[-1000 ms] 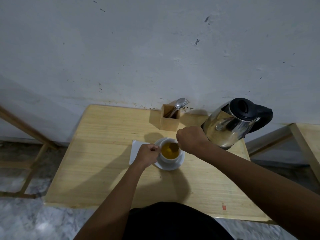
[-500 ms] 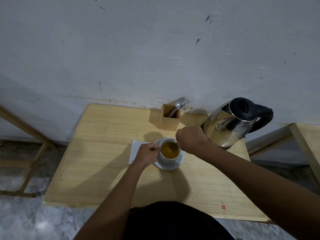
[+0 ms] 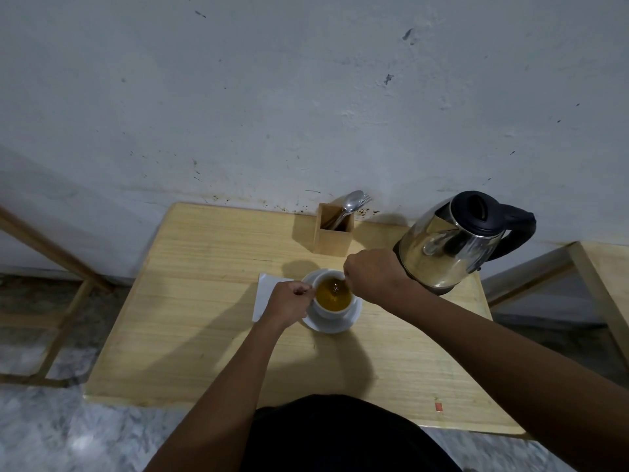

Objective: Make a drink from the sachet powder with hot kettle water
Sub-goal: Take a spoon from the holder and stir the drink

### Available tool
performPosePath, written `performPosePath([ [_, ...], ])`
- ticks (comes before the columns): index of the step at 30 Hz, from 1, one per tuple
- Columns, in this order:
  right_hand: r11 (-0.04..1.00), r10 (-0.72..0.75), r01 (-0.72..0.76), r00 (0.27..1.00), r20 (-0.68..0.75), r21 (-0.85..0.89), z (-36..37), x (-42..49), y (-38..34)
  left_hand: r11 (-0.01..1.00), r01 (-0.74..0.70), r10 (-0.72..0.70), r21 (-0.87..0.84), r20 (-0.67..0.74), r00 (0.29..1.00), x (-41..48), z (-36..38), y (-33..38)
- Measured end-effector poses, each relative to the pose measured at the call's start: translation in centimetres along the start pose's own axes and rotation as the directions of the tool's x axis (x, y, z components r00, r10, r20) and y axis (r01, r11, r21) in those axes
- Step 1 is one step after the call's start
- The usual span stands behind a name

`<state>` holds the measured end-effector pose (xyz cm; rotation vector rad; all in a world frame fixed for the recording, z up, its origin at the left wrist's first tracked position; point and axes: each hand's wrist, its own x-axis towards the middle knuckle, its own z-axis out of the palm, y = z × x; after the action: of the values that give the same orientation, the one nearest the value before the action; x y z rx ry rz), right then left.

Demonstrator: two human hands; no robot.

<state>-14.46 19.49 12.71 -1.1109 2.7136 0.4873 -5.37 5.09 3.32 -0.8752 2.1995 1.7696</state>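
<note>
- Two hands work at one white cup (image 3: 332, 310), which stands on its saucer (image 3: 335, 324) near the middle of the wooden bench (image 3: 190, 321), filled close to the brim with amber drink.
- The left hand (image 3: 289, 303) is closed on the cup's left side, apparently pinching the handle, though the handle itself is hidden.
- The right hand (image 3: 372, 274) is curled over the cup's far right rim, gripping a spoon (image 3: 337, 287) whose bowl dips into the liquid; this looks like stirring.
- The steel kettle (image 3: 452, 243) stands just beyond the right wrist, and a white napkin (image 3: 267, 292) lies partly under the left hand.
- A wooden cutlery holder (image 3: 333, 235) sits at the back by the wall.
- Handling, as I judge it: the cup is stiff, breakable, probably hot and slop-prone; take it by the handle and keep it level on the loose saucer.
</note>
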Motion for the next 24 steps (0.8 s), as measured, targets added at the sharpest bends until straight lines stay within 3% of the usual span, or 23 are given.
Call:
performPosePath([
  [5,0.991,0.011,-0.022,0.997,0.076,0.134,-0.1,-0.4,0.5,1.000,-0.002,0.002,0.014,0.003,1.000,-0.1,0.0,-0.1],
  [8,0.969,0.014,-0.020,1.000,0.024,0.244,1.0,-0.4,0.2,1.000,-0.001,0.001,0.007,0.002,1.000,-0.1,0.0,0.1],
  [14,0.996,0.049,-0.047,0.999,-0.020,0.076,0.9,-1.7,0.1,1.000,0.005,-0.005,0.022,0.004,1.000,-0.2,-0.1,0.4],
  [18,0.973,0.075,-0.077,0.997,0.016,0.217,1.2,-2.4,0.4,0.999,0.015,-0.016,0.037,0.010,1.000,-0.5,-0.1,0.6],
  [24,0.932,0.132,-0.071,0.979,-0.153,0.355,3.3,-5.0,1.5,0.999,0.045,-0.046,0.022,0.003,0.999,-0.5,-0.1,0.9],
])
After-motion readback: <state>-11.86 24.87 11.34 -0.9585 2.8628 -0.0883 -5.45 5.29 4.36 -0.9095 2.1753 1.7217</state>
